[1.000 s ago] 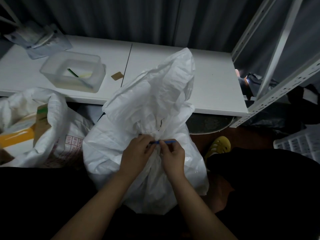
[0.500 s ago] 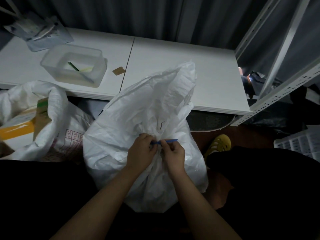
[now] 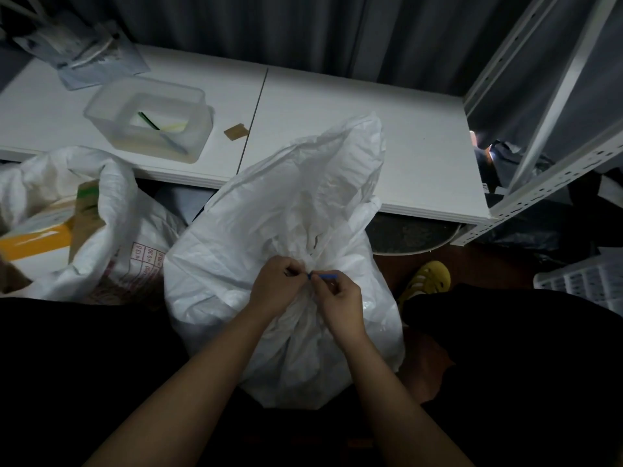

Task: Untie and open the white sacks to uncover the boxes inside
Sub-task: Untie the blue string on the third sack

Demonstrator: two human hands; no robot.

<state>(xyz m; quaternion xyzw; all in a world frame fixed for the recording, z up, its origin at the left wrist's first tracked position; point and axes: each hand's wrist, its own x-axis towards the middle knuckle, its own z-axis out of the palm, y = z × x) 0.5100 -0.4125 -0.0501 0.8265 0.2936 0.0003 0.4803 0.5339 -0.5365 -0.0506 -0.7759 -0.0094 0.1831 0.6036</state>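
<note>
Head view: left hand, right hand pinch blue tie at sack neck. Open sack at 9 o'clock; tub on worktop at 11; yellow shoe at 3.

A dim storeroom or stockroom. A low white table stands against a dark grey curtain. At the right, a white metal shelving frame with punched holes. White woven sacks sit on the floor, one open on a cardboard box. On the table are a clear plastic tub and plastic packets. A white plastic crate lies at right.
</note>
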